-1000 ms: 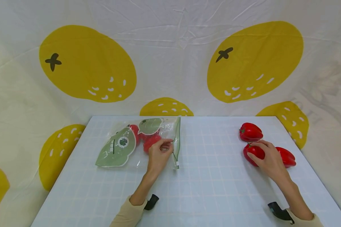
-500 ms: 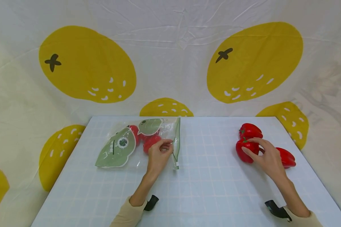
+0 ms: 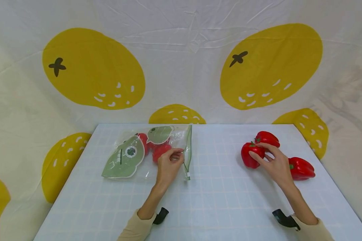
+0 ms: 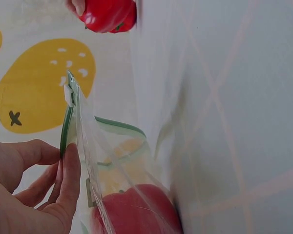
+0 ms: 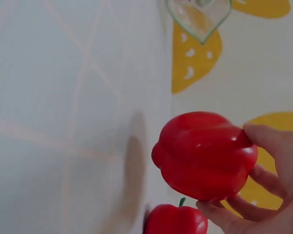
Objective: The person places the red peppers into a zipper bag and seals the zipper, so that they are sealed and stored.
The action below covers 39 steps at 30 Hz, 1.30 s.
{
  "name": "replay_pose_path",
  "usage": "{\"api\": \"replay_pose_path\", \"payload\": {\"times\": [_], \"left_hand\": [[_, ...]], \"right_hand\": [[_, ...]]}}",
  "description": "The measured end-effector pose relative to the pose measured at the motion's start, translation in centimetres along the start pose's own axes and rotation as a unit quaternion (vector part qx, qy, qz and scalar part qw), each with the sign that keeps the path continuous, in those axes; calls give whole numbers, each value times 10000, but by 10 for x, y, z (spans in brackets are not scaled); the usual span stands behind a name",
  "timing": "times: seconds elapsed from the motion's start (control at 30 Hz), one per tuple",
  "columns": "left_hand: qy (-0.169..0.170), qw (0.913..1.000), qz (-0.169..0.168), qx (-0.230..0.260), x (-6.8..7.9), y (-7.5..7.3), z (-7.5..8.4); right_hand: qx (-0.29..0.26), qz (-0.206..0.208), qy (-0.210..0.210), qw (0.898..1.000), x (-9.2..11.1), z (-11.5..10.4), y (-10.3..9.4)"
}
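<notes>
Bag (image 3: 151, 170): I see the left hand (image 3: 169, 164) pinching its green-edged mouth; green print (image 3: 122, 165) partly hides red items (image 3: 161, 152) inside.
Held pepper (image 3: 248, 156): in the right hand's (image 3: 276, 164) fingers, above the table (image 3: 217, 204), right of the bag.
Loose peppers (image 3: 302, 169): two, farther right of the bag.

Three red peppers (image 3: 249, 156) outside one zip bag (image 3: 188, 144).
To the right of the bag, one pepper is in the right hand (image 3: 276, 164) and two lie on the one table (image 3: 217, 201); inside it are at least two bagged peppers (image 3: 161, 153), its two green figures (image 3: 123, 164) hiding too much for an exact count. Two hands show, the left hand (image 3: 169, 164) at the bag. Nearer than the bag: two sleeves (image 3: 135, 226), two black wrist pieces (image 3: 161, 216). Behind and around it: seven yellow fruit prints (image 3: 96, 68).
</notes>
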State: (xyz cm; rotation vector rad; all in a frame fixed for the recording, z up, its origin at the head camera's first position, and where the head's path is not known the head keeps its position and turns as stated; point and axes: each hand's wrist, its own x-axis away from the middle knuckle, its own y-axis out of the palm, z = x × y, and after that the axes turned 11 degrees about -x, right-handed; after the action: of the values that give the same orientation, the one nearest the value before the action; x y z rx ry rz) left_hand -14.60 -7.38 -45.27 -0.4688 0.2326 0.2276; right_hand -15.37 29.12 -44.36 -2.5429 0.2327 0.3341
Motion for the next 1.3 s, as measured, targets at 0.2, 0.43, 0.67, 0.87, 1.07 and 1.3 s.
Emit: {"api": "replay_pose_path", "payload": {"times": [0.2, 0.43, 0.67, 0.87, 1.07, 1.3], "left_hand": [[24, 10000, 7, -16, 0, 0, 0], [-15, 10000, -50, -18, 1, -1, 1], [-25, 10000, -66, -37, 1, -1, 1], [46, 9999, -49, -81, 0, -1, 0], [55, 9999, -47, -136, 0, 0, -1], [26, 9999, -72, -141, 1, 0, 0]], "right_hand": [[-343, -90, 212, 9991, -4, -3, 12], [-647, -138, 309, 9973, -9, -9, 27], [-1109, -171, 333, 9931, -14, -14, 43], [-1378, -192, 448, 9893, -19, -19, 54], [-1689, -243, 486, 9841, -23, -22, 66], [-2042, -323, 602, 9765, -27, -30, 78]]}}
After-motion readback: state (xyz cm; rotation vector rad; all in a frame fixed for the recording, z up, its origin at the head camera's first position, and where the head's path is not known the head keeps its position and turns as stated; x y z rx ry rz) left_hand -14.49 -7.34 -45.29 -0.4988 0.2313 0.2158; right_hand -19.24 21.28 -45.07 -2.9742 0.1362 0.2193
